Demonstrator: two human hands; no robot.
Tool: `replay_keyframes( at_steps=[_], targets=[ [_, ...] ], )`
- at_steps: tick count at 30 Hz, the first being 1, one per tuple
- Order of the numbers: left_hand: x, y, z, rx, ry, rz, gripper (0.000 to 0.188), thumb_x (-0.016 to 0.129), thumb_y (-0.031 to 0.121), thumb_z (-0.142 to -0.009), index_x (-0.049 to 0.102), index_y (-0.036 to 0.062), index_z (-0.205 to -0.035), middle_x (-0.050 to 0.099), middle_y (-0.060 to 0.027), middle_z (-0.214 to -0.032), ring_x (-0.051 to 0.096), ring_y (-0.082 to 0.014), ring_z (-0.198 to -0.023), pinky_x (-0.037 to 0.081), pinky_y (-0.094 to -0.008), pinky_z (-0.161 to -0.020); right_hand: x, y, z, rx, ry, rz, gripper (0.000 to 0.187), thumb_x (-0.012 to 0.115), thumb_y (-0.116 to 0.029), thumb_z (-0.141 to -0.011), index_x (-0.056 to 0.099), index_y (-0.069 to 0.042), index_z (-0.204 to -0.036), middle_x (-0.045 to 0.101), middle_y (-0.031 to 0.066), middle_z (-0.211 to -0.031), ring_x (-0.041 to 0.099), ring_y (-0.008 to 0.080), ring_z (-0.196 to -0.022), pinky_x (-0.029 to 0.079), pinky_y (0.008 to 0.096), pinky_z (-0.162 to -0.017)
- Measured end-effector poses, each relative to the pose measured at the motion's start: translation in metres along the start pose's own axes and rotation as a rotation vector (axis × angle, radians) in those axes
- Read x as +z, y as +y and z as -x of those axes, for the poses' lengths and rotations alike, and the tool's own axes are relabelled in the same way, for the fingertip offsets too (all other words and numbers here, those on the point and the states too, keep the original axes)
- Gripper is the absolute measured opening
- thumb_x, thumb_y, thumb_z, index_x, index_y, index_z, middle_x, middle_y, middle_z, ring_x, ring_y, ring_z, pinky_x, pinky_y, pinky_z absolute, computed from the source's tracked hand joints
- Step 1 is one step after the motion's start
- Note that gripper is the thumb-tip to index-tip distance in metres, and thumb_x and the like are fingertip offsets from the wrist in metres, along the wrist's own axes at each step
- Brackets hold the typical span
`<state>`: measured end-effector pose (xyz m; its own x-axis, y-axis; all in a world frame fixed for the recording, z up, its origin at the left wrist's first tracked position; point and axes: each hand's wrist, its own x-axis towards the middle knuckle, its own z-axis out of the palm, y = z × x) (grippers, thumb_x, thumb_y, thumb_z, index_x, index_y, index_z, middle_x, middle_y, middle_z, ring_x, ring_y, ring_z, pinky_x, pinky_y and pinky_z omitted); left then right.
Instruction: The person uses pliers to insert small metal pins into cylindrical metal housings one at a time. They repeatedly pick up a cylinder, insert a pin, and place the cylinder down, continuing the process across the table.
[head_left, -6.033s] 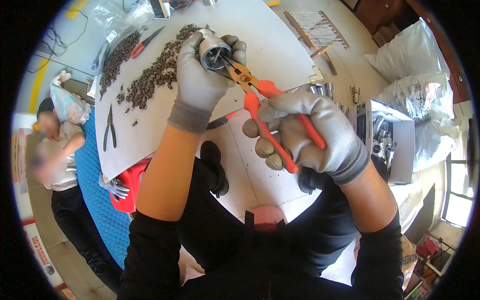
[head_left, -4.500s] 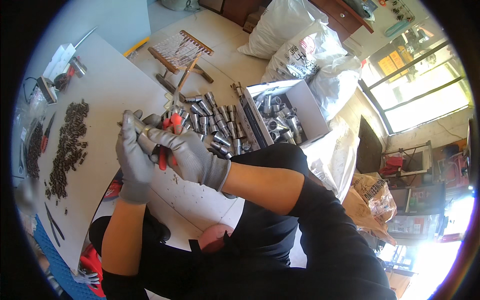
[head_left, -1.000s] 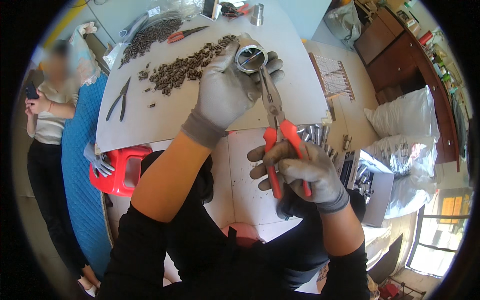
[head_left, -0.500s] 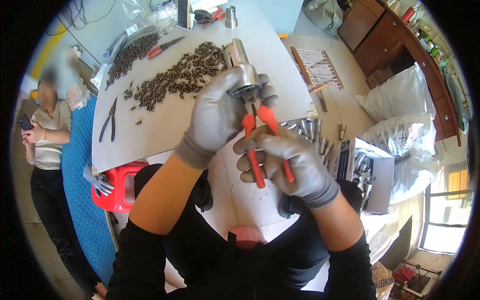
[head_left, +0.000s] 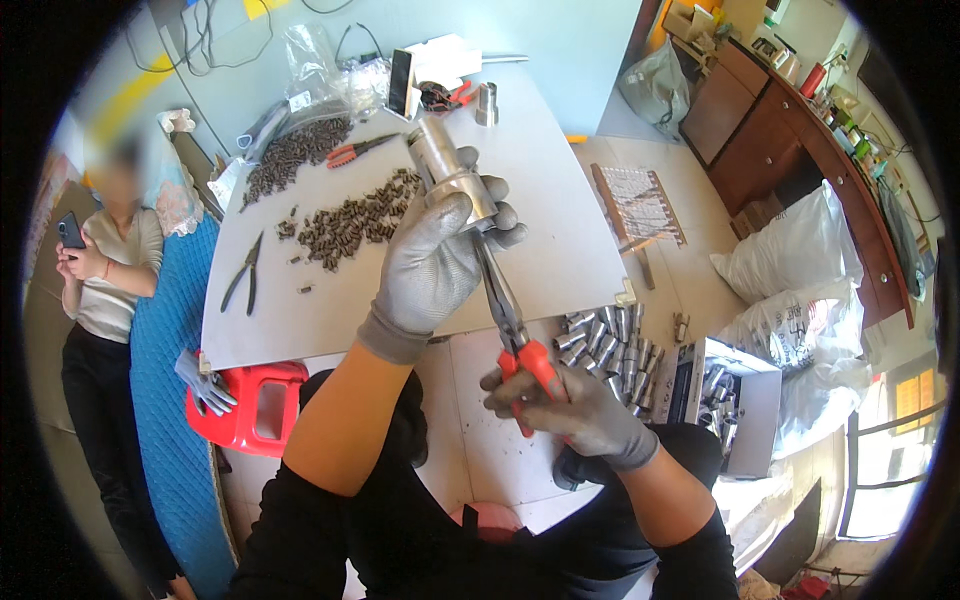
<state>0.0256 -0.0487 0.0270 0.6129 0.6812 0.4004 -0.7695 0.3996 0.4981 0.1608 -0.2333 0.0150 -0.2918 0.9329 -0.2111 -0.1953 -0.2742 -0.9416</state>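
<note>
Holding a phone [head_left: 70,230] at far left: a person [head_left: 125,270] in a pale top. Next, blue quilted padding [head_left: 180,390], then a red plastic stool [head_left: 225,420] beside the table corner. On the smooth white table [head_left: 560,240], black-handled pliers [head_left: 243,275] lie with nose up, handles spread. Right of them, a loose heap of small brown cylinders [head_left: 350,230].

Over the table: metal tube [head_left: 450,170], dull silver, stepped wider at its lower end. Long axis slants upper left to lower right; wide end faces down toward the wearer. Left hand [head_left: 432,270], grey-gloved, comes up from below, wrist raised, fingers wrapped around the tube.

At the tube's lower mouth, noses of the red-handled pliers [head_left: 512,330], pointing up and slightly left; whether inside, cannot tell. Right hand [head_left: 575,410], palm partly turned up, closed around the handles, forearm rising from lower right.

Farther right: shiny flared steel fittings [head_left: 620,350] on floor tiles, an open white carton [head_left: 760,405] with more, then bulging white sacks [head_left: 800,240].
</note>
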Motion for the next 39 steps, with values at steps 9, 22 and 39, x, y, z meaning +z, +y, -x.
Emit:
replay_keyframes(
  at_steps=[9,22,39],
  targets=[
    [-0.008,0.020,0.007,0.452,0.011,-1.129,0.063,0.072,0.001,-0.085,0.036,-0.0004,-0.136,0.055,-0.0077,-0.112,0.056,-0.0121,-0.097,0.051,-0.0289,-0.085,-0.007,-0.007,0.012,-0.055,-0.003,-0.027,0.036,0.062,-0.002,-0.072,0.069,0.008,-0.106,0.061,0.0228,-0.123,0.059,0.0332,-0.118,0.042,0.0441,-0.106],
    [-0.009,0.024,0.009,0.445,0.054,-1.296,0.068,0.070,0.006,-0.087,0.033,0.0003,-0.144,0.056,-0.0083,-0.116,0.056,-0.0145,-0.104,0.049,-0.0280,-0.089,-0.012,-0.001,0.009,0.001,0.093,-0.047,0.034,0.062,-0.006,-0.075,0.067,0.009,-0.105,0.058,0.0224,-0.126,0.058,0.0312,-0.119,0.042,0.0410,-0.106],
    [0.005,0.009,0.018,-0.037,0.059,-0.038,0.047,0.049,0.042,-0.102,0.042,0.0099,-0.136,0.065,-0.0166,-0.109,0.068,-0.0291,-0.092,0.057,-0.0483,-0.082,-0.010,-0.001,0.003,0.044,-0.073,-0.056,0.040,0.061,-0.005,-0.072,0.067,0.012,-0.107,0.060,0.0277,-0.125,0.061,0.0327,-0.116,0.046,0.0409,-0.103]
  ],
)
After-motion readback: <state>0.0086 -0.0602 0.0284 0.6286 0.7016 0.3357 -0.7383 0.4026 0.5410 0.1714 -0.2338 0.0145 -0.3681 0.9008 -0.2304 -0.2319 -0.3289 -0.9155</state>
